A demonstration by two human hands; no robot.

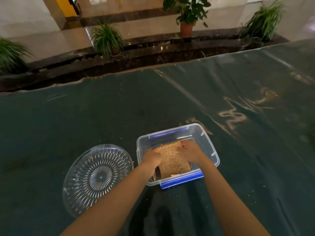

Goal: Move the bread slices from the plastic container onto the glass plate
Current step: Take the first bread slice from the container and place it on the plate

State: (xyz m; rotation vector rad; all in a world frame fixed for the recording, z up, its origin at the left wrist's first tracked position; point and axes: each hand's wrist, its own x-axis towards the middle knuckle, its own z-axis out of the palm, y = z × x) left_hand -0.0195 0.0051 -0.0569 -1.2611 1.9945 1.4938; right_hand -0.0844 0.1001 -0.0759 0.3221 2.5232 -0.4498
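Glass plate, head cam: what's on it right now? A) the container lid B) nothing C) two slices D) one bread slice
B: the glass plate shows only its cut pattern, while the bread slice sits inside the plastic container with the left hand and right hand on its two sides.

The plastic container (177, 147) is clear with blue clips on its near and far edges, and the bread slice (172, 160) in it is speckled tan-brown. Left of it, the glass plate (97, 178) is clear with a radiating starburst cut, on a dark green table cover (85, 116).
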